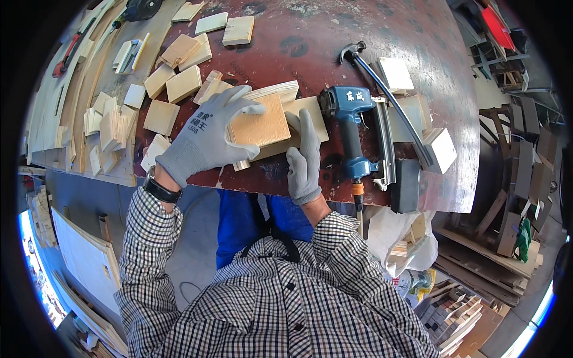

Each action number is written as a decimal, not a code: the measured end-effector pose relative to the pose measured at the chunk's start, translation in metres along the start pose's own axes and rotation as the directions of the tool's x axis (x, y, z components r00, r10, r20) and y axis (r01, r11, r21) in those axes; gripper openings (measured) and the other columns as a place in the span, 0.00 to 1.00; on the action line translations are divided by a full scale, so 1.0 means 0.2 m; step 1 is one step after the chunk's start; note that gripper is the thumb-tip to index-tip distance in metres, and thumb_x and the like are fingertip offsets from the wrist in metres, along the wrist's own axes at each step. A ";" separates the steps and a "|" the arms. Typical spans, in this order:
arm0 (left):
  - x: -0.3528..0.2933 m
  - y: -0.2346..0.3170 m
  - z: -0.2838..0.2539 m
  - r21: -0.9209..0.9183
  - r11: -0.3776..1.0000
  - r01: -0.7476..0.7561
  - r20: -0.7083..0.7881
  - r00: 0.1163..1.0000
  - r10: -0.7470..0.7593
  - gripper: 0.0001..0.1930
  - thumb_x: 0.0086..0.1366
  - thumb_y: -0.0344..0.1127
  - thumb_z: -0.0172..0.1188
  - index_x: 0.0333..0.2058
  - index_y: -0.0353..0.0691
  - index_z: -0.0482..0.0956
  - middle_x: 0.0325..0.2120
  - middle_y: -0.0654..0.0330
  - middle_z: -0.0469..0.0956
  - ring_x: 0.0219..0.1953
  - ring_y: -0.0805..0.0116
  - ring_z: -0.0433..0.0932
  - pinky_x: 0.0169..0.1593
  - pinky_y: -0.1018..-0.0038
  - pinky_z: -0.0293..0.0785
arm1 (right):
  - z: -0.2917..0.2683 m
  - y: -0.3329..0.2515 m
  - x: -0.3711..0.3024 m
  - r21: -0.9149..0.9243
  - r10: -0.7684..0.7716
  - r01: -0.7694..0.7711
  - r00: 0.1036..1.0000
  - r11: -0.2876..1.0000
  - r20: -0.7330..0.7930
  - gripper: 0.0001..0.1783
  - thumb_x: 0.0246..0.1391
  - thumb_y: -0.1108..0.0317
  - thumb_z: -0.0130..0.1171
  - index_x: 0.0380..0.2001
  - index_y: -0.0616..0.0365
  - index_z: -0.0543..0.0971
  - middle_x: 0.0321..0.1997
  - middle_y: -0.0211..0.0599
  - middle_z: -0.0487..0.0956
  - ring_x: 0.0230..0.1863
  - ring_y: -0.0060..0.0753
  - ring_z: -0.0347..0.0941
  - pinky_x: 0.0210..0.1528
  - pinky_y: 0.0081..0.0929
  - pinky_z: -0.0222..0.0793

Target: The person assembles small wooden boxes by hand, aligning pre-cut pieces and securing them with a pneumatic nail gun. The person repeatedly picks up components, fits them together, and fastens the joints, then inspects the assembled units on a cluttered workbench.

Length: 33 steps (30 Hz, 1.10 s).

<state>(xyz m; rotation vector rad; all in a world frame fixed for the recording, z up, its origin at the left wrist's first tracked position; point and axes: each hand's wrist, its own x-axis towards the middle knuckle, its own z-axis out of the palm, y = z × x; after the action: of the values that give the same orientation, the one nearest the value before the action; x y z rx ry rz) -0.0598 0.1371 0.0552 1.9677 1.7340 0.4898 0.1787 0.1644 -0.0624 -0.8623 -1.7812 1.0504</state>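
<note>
My left hand (206, 136), in a grey work glove, grips the left side of a wooden block (258, 124), thumb and fingers around its edges. Also gloved, my right hand (305, 160) has its fingertips against the block's right edge. Pale boards (315, 114) lie under and behind the block, partly covered by it and by my hands. Just right of my right hand, a blue and black nail gun (349, 128) lies on the table with its hose fitting toward me. A claw hammer (388, 95) rests beyond it, its handle slanting toward the near right.
The dark red tabletop (292, 51) holds loose wood blocks (184, 83) at left and more blocks (439, 150) at right. A black block-shaped object (405, 185) sits by the near edge. A white bag (400, 238) with wood pieces hangs below. Long planks (89, 89) lie at far left.
</note>
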 end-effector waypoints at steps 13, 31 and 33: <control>-0.01 -0.03 0.11 -0.105 0.994 -0.037 -0.229 0.973 0.012 0.12 0.73 0.34 0.60 0.52 0.44 0.83 0.65 0.53 0.74 0.66 0.48 0.73 0.70 0.56 0.70 | 0.05 -0.02 0.02 -0.330 -0.071 0.068 0.997 0.942 0.002 0.47 0.51 0.81 0.61 0.76 0.71 0.60 0.70 0.49 0.76 0.70 0.56 0.68 0.74 0.49 0.58; 0.03 0.03 0.13 0.061 0.997 -0.052 -0.178 0.982 0.062 0.36 0.48 0.40 0.82 0.56 0.57 0.74 0.67 0.45 0.65 0.64 0.40 0.68 0.61 0.49 0.75 | 0.02 -0.09 0.08 -0.301 -0.034 0.027 0.999 0.953 -0.020 0.46 0.42 0.79 0.67 0.69 0.68 0.68 0.66 0.49 0.79 0.64 0.57 0.74 0.73 0.54 0.61; 0.02 0.02 0.13 0.059 0.997 -0.055 -0.154 0.986 0.064 0.38 0.48 0.41 0.83 0.58 0.59 0.73 0.68 0.44 0.64 0.64 0.39 0.67 0.61 0.48 0.75 | 0.02 -0.09 0.08 -0.295 -0.046 0.040 0.999 0.955 -0.012 0.45 0.41 0.78 0.67 0.68 0.65 0.69 0.66 0.48 0.79 0.64 0.56 0.75 0.73 0.55 0.62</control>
<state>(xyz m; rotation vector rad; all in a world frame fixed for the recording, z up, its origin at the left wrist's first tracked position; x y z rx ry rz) -0.0414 0.1375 0.0353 2.0730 1.8037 0.6390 0.1660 0.1693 -0.0412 -1.0036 -1.9620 0.7553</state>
